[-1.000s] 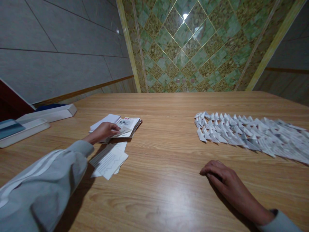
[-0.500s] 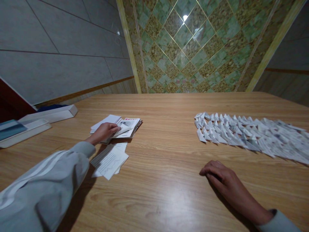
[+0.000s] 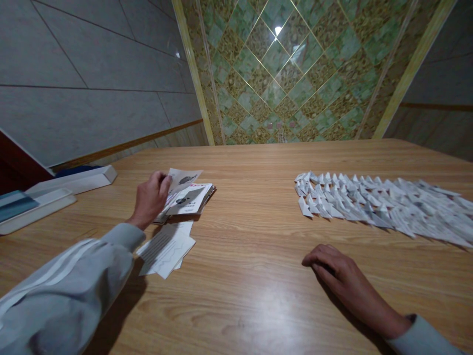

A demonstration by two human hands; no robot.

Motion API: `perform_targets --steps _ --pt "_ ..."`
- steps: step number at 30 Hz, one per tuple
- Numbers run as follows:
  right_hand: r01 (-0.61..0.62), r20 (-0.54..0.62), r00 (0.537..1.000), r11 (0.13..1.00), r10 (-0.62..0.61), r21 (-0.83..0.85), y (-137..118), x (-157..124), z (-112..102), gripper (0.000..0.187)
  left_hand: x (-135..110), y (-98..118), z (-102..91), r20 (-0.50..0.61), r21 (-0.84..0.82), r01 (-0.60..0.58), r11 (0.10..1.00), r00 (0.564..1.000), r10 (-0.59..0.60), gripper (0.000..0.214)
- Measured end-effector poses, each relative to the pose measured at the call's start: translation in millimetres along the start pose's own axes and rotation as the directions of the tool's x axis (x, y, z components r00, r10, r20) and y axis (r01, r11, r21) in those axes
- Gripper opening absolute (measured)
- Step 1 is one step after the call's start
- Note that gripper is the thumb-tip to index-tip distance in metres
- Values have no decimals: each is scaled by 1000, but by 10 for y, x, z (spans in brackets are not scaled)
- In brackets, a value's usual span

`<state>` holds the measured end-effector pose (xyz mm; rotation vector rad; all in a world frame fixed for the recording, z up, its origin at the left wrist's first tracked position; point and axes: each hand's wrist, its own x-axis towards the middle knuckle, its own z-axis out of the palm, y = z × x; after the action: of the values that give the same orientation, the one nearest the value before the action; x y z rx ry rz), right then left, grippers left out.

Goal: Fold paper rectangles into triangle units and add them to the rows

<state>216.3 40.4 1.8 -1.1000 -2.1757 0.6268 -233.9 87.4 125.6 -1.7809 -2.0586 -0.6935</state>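
Note:
At the left side of the table, my left hand (image 3: 151,197) pinches a printed sheet of paper (image 3: 183,180) by its left edge. The sheet is raised at a tilt over a stack of printed paper (image 3: 190,199), whose top page carries a dark picture. Just nearer to me lie several loose paper sheets (image 3: 168,249), overlapping one another. My right hand (image 3: 338,271) rests on the table at the right, its fingers curled together with nothing visible in them. Beyond it, folded paper pieces (image 3: 332,197) with pointed tips stand in rows.
A long white box (image 3: 77,180) and a white tray (image 3: 48,209) with a blue-green item (image 3: 16,204) in it lie at the far left. The wooden table (image 3: 244,236) reaches back to a tiled wall (image 3: 275,74).
My left hand has lifted the sheet off the stack and drawn it leftward, baring another printed page beneath. My right hand has stayed in place; the view has shifted slightly.

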Motion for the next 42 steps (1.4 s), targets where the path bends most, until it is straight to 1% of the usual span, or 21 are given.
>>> perform_targets --steps 2,4,5,7,8,9,10,11,13,14,15,16,17,19,21,25,28,30,33,38,42 --pt "-15 -32 999 1000 15 -7 -1 -6 10 22 -96 201 16 19 -12 -93 996 995 93 27" --pt "-18 -85 996 1000 17 -13 -18 -15 17 23 -279 477 72 60 -41 -202 979 977 204 23" --pt "-8 -106 994 1000 6 -18 -38 -21 15 29 -406 643 108 109 -75 -290 954 949 297 21" --pt "39 -119 992 999 -43 -33 -102 -35 -2 44 -718 1015 175 185 -163 -443 882 864 468 17" --pt "77 -109 991 996 -82 -43 -145 -43 -17 49 -890 1209 202 218 -213 -543 812 784 581 18" --pt "112 -89 989 992 -117 -56 -191 -51 -36 55 -1061 1399 221 257 -258 -600 758 713 652 17" --pt "157 -54 986 985 -160 -71 -236 -60 -56 56 -1224 1576 233 290 -304 -619 724 664 689 14" --pt "185 24 983 979 -183 -82 -276 -69 -77 49 -1369 1733 240 304 -351 -619 702 634 711 10" --pt "199 179 967 974 -179 -106 -333 -88 -120 18 -1590 1969 241 319 -412 -611 676 598 735 8" --pt "209 239 955 970 -176 -120 -348 -98 -143 5 -1662 2043 240 325 -440 -610 659 576 750 8" --pt "210 282 945 969 -166 -131 -354 -108 -169 9 -1710 2088 241 320 -480 -597 643 563 762 5" --pt "203 308 939 969 -153 -140 -355 -118 -197 14 -1738 2106 244 321 -526 -567 634 557 766 5" --pt "190 317 939 971 -136 -146 -352 -128 -228 17 -1752 2102 252 317 -566 -538 624 556 768 14" --pt "144 315 945 979 -92 -145 -342 -146 -295 15 -1758 2043 284 285 -626 -495 603 575 767 33" --pt "91 307 950 989 -50 -120 -331 -158 -358 12 -1766 1951 339 228 -673 -468 573 605 762 42" --pt "21 308 951 1000 -16 -11 -301 -155 -407 12 -1824 1795 478 93 -778 -398 486 692 716 53" --pt "-23 283 959 1000 17 19 -281 -135 -354 21 -1855 1752 557 84 -762 -371 530 755 650 61" --pt "-93 230 969 996 92 -10 -273 -123 -292 30 -1852 1753 588 76 -739 -380 555 772 631 59" --pt "-176 143 972 982 185 -72 -255 -119 -200 33 -1837 1777 621 36 -703 -439 560 764 644 52" --pt "-174 81 979 973 188 -153 -204 -143 -119 24 -1858 1815 697 -29 -583 -579 570 716 698 36" --pt "-200 13 978 950 209 -240 -194 -155 -87 22 -1859 1823 745 -48 -568 -626 535 674 737 27"
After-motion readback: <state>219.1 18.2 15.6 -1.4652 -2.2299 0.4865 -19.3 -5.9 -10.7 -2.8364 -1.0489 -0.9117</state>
